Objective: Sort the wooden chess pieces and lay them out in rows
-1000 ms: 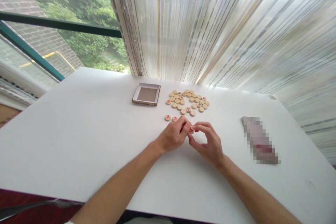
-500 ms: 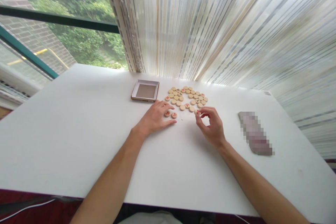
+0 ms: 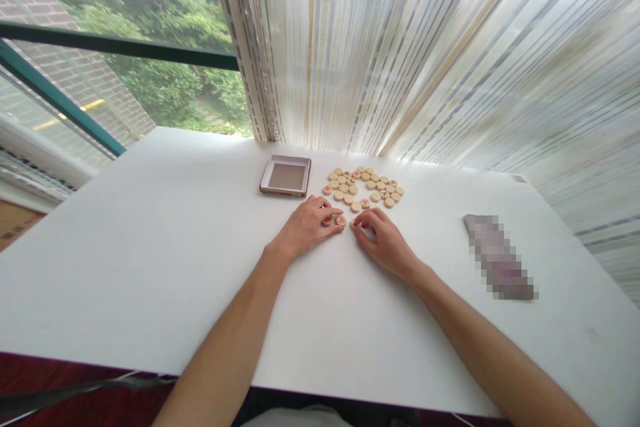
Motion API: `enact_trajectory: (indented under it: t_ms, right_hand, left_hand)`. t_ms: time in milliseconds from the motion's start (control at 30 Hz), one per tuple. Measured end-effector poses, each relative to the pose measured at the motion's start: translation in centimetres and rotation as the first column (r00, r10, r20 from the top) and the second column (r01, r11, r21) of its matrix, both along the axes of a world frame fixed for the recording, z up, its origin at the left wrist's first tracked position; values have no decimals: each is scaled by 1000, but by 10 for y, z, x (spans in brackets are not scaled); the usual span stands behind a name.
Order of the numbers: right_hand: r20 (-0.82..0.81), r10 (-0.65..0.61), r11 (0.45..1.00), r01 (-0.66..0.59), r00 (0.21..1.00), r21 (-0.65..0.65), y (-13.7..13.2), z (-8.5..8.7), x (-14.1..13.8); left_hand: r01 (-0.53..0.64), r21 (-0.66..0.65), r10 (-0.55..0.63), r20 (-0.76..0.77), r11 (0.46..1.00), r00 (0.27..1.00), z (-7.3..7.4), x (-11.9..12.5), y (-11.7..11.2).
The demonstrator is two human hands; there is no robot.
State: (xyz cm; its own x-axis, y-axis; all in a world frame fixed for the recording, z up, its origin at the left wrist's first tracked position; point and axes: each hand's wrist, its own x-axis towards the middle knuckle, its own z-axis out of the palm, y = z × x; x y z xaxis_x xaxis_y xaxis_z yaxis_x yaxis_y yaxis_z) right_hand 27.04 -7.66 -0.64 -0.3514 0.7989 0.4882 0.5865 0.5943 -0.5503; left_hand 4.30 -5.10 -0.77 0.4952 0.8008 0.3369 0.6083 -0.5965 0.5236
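Round wooden Chinese chess pieces lie in a loose cluster [image 3: 343,188] on the white table, some with red or black characters up and others blank. In front of them, my left hand [image 3: 309,227] curls around two red-marked pieces in a row; its thumb and index finger rest on either side of the nearer-to-middle Chinese chess piece [image 3: 341,221]. Just to the right, my right hand [image 3: 383,240] pinches another Chinese chess piece [image 3: 354,223], low at the tabletop. The fingers partly cover that piece.
A shallow square box part [image 3: 286,175] with a white inner wall stands left of the cluster. A blurred-out flat object [image 3: 500,257] lies on the right of the table [image 3: 320,333]. Striped curtains [image 3: 350,47] hang at the back edge, beside a window.
My right hand has moved left with its piece, down beside the row at my left hand. The left thumb and index finger have drawn closer around a piece. The view has shifted slightly.
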Motion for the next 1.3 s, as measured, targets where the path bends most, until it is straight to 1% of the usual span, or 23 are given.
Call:
enact_trajectory:
  t_ms: [67, 100, 500, 833, 933, 1033, 1167, 1300]
  right_hand:
    - [74, 48, 998, -44, 996, -52, -1, -5, 2]
    - [85, 55, 997, -50, 995, -61, -1, -6, 3]
    - [58, 44, 997, -40, 997, -71, -7, -5, 6]
    - [68, 34, 996, -29, 997, -79, -9, -2, 6]
    - [49, -4, 999, 5, 999, -36, -10, -2, 5]
    - [36, -80, 994, 77, 996, 77, -8, -3, 9]
    - [122, -125, 976, 100, 985, 194, 1, -1, 20]
    - [228, -160, 973, 114, 961, 201, 9, 0, 27]
  left_hand:
    - [0, 7, 0, -10, 1000, 1000, -1, 0, 1]
    - [1, 7, -1, -13, 1000, 1000, -1, 0, 1]
    - [12, -53, -13, -2, 999, 1000, 2, -1, 0]
    - [22, -33, -22, 0, 999, 1000, 2, 0, -1]
    - [18, -40, -17, 7, 999, 1000, 2, 0, -2]
    - [9, -34, -9, 4, 999, 1000, 4, 0, -3]
    - [-3, -10, 3, -10, 1000, 1000, 7, 3, -6]
    - [-9, 18, 9, -5, 1000, 1000, 9, 6, -7]
